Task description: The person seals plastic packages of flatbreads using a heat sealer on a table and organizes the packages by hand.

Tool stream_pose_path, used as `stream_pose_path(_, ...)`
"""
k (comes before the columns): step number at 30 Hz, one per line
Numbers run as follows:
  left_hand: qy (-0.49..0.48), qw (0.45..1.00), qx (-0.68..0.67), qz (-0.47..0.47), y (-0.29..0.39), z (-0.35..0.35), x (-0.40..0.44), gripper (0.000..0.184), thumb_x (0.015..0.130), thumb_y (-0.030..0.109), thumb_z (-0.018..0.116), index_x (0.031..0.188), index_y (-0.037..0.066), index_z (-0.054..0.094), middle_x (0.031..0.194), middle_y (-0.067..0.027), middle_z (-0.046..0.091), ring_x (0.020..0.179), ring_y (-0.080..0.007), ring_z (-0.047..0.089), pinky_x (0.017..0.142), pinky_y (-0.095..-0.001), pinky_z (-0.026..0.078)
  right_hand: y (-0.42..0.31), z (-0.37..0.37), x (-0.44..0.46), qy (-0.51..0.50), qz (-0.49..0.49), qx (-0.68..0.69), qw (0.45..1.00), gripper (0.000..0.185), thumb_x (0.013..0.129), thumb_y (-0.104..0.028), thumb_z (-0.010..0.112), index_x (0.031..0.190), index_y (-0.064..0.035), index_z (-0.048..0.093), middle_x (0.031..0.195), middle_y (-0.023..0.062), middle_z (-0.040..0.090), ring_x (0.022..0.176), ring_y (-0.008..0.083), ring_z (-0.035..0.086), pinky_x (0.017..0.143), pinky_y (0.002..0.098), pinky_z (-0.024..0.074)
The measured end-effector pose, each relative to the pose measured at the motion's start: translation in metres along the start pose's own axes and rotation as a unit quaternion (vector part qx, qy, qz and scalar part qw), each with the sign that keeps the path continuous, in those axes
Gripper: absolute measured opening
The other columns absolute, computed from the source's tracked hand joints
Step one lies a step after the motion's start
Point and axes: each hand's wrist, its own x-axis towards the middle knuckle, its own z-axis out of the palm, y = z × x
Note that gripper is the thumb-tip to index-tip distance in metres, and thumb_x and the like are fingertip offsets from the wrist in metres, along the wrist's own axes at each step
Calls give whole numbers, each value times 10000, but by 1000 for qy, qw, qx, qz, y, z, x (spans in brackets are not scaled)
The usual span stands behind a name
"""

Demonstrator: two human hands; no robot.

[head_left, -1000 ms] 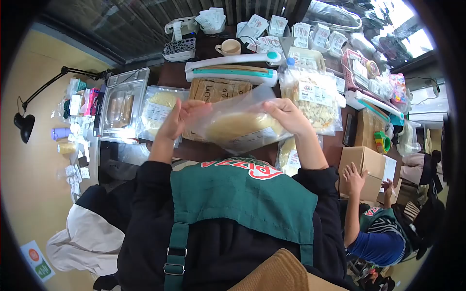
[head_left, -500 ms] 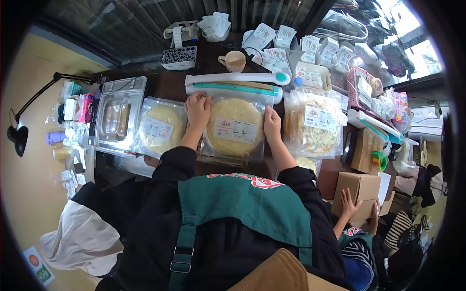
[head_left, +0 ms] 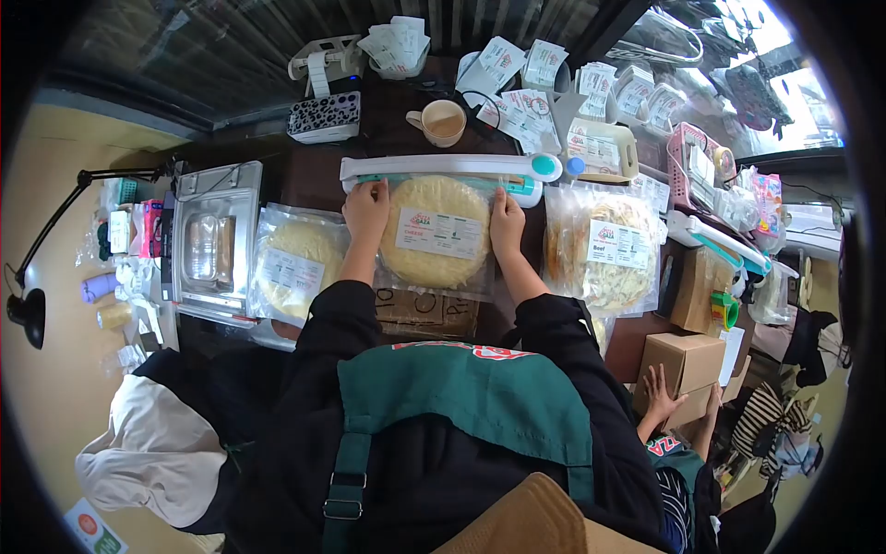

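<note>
A clear bag with a round, pale cheese pizza (head_left: 437, 254) and a white label lies flat in front of me. My left hand (head_left: 367, 218) pinches its upper left corner, and my right hand (head_left: 506, 223) pinches the upper right one. The bag's top edge lies over the teal strip of a white bar sealer (head_left: 443, 169). Under the bag's lower part is a cardboard piece (head_left: 426, 314) with handwriting. Another bagged pizza (head_left: 293, 268) lies to the left, and a stack of bagged pizzas labelled Beef (head_left: 604, 247) to the right.
Beyond the sealer stand a mug (head_left: 441, 123), a label printer (head_left: 324, 116) and tubs of labels (head_left: 544, 65). A metal vacuum machine (head_left: 218, 242) is at the left. At the right, a co-worker's hand (head_left: 661, 397) touches a cardboard box (head_left: 683, 365); a pink basket (head_left: 688, 166) stands beyond.
The bagged pizza, earlier held up and tilted, was laid flat label up and has since moved forward onto the sealer with both hands. More of the cardboard beneath shows.
</note>
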Motion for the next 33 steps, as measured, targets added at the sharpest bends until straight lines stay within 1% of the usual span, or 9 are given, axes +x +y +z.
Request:
stream_pose_path(5, -6, 1000, -22, -7, -1, -17, -16, 273, 881, 370, 604, 966, 116, 653, 1052, -90, 630, 1021, -324, 570, 882, -488, 401, -10, -27, 1, 83, -25, 108, 990, 308, 991, -226, 524, 761, -20, 515, 694, 49, 481, 656, 76, 421, 582, 277, 380)
stream_pose_path(8, 84, 979, -18, 185, 19, -35, -40, 384, 837, 389, 647, 1118, 132, 596, 1260, -129, 540, 1210, -349, 454, 999, -515, 322, -71, -54, -4, 73, -148, 108, 980, 244, 974, -165, 536, 792, -3, 539, 807, 59, 555, 674, 133, 504, 610, 289, 412)
stream_pose_path(11, -108, 929, 11, 354, 53, -52, -60, 663, 753, 505, 696, 1280, 145, 514, 1427, -173, 399, 1378, -350, 273, 1109, -574, 164, -148, -56, 27, 47, -419, -41, 906, 152, 920, -125, 601, 820, -16, 567, 794, 104, 591, 679, 251, 550, 642, 343, 440)
stream_pose_path(13, -199, 878, 21, 436, 70, -49, -62, 787, 722, 583, 691, 1346, 155, 476, 1460, -177, 366, 1416, -338, 219, 1134, -591, 99, -185, -39, 46, -30, -425, -131, 895, 201, 923, -219, 582, 913, -22, 625, 891, 147, 653, 801, 358, 615, 727, 406, 483)
stream_pose_path(16, -250, 832, 81, 488, 64, -26, -57, 909, 702, 712, 608, 1416, 183, 417, 1503, -157, 312, 1438, -322, 176, 1145, -594, 37, -194, -13, 72, -282, -224, -352, 864, 449, 959, -443, 455, 1016, -45, 654, 998, 153, 677, 939, 369, 636, 820, 437, 489)
stream_pose_path(19, -239, 840, 114, 473, 59, -12, -62, 959, 710, 791, 507, 1450, 196, 373, 1532, -130, 271, 1438, -315, 178, 1146, -587, 24, -154, 24, 95, -409, -144, -435, 789, 579, 946, -592, 348, 1169, -142, 637, 1098, 215, 649, 1084, 384, 586, 917, 438, 451)
stream_pose_path(25, -240, 858, 149, 428, 65, -7, -73, 1012, 710, 819, 467, 1487, 195, 287, 1550, -109, 236, 1442, -306, 167, 1147, -580, 9, -147, 51, 85, -467, -106, -392, 785, 741, 933, -649, 276, 1240, -50, 586, 1139, 263, 619, 1128, 410, 559, 979, 448, 419)
stream_pose_path(28, -238, 863, 160, 416, 70, -6, -74, 1007, 723, 825, 437, 1490, 191, 277, 1554, -108, 224, 1445, -305, 155, 1148, -578, 8, -136, 63, 84, -462, -116, -375, 795, 780, 929, -656, 270, 1177, -2, 616, 1115, 278, 622, 1115, 421, 563, 978, 454, 420)
stream_pose_path(33, -233, 867, 154, 412, 70, -3, -76, 921, 789, 776, 403, 1486, 183, 291, 1552, -109, 227, 1442, -306, 163, 1140, -591, 12, -125, 68, 82, -448, -102, -426, 779, 782, 929, -664, 254, 994, -12, 680, 996, 249, 661, 1020, 393, 616, 920, 454, 459)
